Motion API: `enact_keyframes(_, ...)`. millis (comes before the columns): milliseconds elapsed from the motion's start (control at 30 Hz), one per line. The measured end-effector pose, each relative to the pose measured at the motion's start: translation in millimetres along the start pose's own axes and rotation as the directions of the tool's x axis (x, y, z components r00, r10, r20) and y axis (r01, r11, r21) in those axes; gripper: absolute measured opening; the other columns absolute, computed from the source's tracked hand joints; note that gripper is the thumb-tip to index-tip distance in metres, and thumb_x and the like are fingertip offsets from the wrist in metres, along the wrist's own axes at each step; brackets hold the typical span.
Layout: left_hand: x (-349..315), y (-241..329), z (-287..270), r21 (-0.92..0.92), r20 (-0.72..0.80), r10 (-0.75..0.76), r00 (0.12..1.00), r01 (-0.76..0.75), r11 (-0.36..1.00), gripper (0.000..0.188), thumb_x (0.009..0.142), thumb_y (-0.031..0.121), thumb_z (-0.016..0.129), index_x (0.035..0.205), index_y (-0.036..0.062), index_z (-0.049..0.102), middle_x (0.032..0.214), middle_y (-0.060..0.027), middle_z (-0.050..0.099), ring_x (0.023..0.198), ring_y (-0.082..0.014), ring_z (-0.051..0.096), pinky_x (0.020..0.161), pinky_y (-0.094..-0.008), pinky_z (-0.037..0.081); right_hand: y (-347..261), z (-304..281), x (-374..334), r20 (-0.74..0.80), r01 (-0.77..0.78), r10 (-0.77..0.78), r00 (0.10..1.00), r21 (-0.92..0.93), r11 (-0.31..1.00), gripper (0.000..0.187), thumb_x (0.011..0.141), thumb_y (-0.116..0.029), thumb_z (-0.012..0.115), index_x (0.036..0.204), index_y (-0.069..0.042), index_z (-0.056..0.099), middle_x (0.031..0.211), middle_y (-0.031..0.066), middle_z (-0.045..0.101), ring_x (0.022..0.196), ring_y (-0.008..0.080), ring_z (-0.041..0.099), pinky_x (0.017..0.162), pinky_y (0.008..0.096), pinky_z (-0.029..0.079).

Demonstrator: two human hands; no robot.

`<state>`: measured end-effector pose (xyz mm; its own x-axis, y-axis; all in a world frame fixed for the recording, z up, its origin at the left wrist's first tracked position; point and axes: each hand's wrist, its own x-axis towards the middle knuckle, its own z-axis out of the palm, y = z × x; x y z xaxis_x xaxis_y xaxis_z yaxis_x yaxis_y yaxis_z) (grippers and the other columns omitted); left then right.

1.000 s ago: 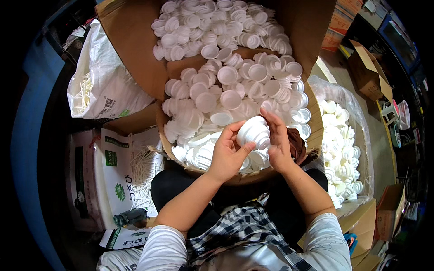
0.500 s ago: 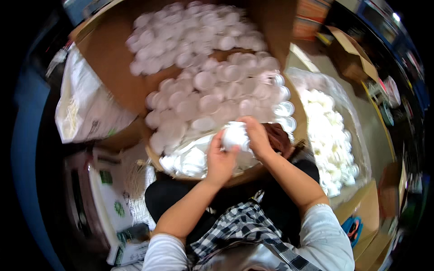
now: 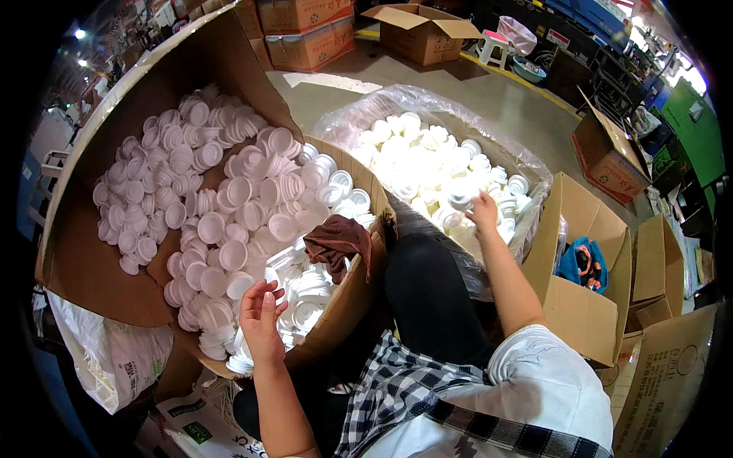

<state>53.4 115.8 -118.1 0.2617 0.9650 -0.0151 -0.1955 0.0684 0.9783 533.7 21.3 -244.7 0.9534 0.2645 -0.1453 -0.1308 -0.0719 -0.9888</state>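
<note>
My right hand (image 3: 482,212) reaches over the plastic-lined box on the right, its fingertips closed at the edge of a white round plastic cap (image 3: 462,197). Many similar white pieces (image 3: 408,172) lie heaped beneath it. My left hand (image 3: 262,317) hangs above the near edge of the large cardboard box (image 3: 99,252), fingers loosely bent and apart, with nothing visibly gripped. Shallow white round caps (image 3: 233,256) fill that box in two piles. A brown cloth (image 3: 336,244) drapes over its near right rim.
Right of me, an open carton (image 3: 573,320) holds a blue bag (image 3: 584,266) with orange-handled items. More cartons (image 3: 420,34) and a small white stool (image 3: 492,49) stand farther off. A white sack (image 3: 114,359) lies at left. My knee is between the two full boxes.
My view has turned right. Both hands held a white plastic piece together over the large box; now they are apart, the right over the lined box, the left behind with loosened fingers.
</note>
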Motion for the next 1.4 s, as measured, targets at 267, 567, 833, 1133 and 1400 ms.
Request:
enact_keyframes(267, 30, 6, -61, -0.324, -0.097, -0.168, 0.981, 0.129, 0.937, 0.028, 0.087, 0.026, 0.056, 0.108, 0.0072, 0.052, 0.097, -0.0089, 0.058, 0.088, -0.0206, 0.058, 0.069, -0.0331, 0.049, 98, -80, 95, 0.537, 0.564, -0.208, 0.817, -0.821, 0.094, 0.017, 0.076, -0.021, 0.057, 0.077, -0.004, 0.055, 0.069, 0.015, 0.057, 0.057, 0.0239, 0.054, 0.048, 0.0385, 0.041)
enact_keyframes(567, 73, -44, -165, -0.412, -0.193, -0.213, 0.958, 0.117, 0.903, 0.021, 0.084, 0.029, 0.059, 0.096, 0.0115, 0.055, 0.086, -0.0041, 0.063, 0.068, -0.0155, 0.059, 0.054, -0.0278, 0.043, -84, 108, -213, 0.871, 0.091, -0.197, 0.45, 0.175, 0.98, 0.023, 0.089, -0.015, 0.052, 0.108, -0.002, 0.058, 0.1, 0.0056, 0.06, 0.093, 0.0143, 0.056, 0.085, 0.0274, 0.043)
enact_keyframes(833, 70, -40, -131, -0.132, -0.154, -0.124, 0.98, 0.104, 0.986, 0.031, 0.081, 0.028, 0.063, 0.103, 0.0084, 0.054, 0.086, -0.0033, 0.061, 0.061, -0.0108, 0.055, 0.048, -0.0257, 0.039, -104, 64, -495, 0.86, -0.069, -0.07, -0.506, 0.041, 0.997, 0.039, 0.078, -0.006, 0.065, 0.114, 0.003, 0.053, 0.109, 0.0122, 0.05, 0.093, 0.0165, 0.051, 0.077, 0.026, 0.044)
enact_keyframes(1133, 72, -36, -127, -0.102, -0.182, -0.022, 0.983, 0.004, 0.995, 0.036, 0.076, 0.026, 0.066, 0.103, 0.0051, 0.053, 0.087, -0.006, 0.062, 0.063, -0.0113, 0.056, 0.046, -0.0251, 0.04, -126, 30, -511, 0.638, -0.115, 0.199, -0.744, -0.415, 0.903, 0.019, 0.084, -0.008, 0.06, 0.102, -0.002, 0.056, 0.077, 0.0055, 0.061, 0.07, 0.0087, 0.056, 0.06, 0.0216, 0.044)
enact_keyframes(1400, 76, -37, -129, -0.103, -0.202, 0.028, 0.979, -0.05, 0.993, 0.034, 0.076, 0.024, 0.066, 0.101, 0.0051, 0.054, 0.086, -0.006, 0.062, 0.063, -0.0114, 0.056, 0.046, -0.0241, 0.04, -138, 26, -497, 0.468, -0.433, -0.528, -0.708, 0.304, 0.849, 0.019, 0.075, -0.008, 0.063, 0.093, -0.003, 0.061, 0.1, 0.0148, 0.057, 0.087, 0.0305, 0.056, 0.075, 0.0402, 0.045)
